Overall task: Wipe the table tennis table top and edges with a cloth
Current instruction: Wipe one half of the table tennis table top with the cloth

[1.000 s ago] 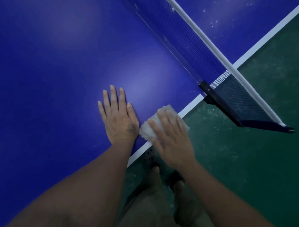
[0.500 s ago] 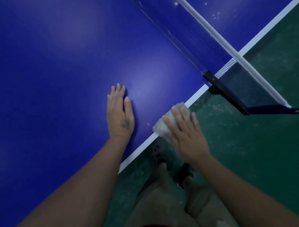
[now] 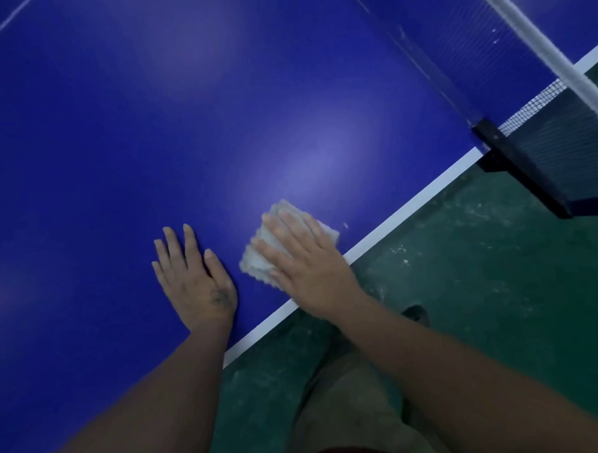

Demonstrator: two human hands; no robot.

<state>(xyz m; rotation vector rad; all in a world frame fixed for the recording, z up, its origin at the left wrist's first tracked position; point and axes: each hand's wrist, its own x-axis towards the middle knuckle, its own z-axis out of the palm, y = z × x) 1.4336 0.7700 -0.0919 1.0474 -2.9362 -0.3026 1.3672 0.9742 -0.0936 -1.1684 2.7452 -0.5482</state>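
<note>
The blue table tennis table top [image 3: 192,136] fills the left and centre of the head view, with its white side line [image 3: 411,204] running diagonally from lower centre to upper right. A folded whitish cloth [image 3: 260,255] lies flat on the blue surface just inside that line. My right hand [image 3: 309,264] presses the cloth down with straight, spread fingers. My left hand [image 3: 194,276] rests palm down on the table beside the cloth, fingers straight, holding nothing.
The net [image 3: 470,45] with its white top band crosses the upper right, and its black clamp bracket [image 3: 512,163] sticks out past the table's edge. Green floor [image 3: 493,286] lies to the right. My legs and a dark shoe [image 3: 415,313] stand below the edge.
My right hand has slid the cloth from the white edge line inward onto the blue surface. My left hand stayed flat on the table. The view shifted so the net sits further right.
</note>
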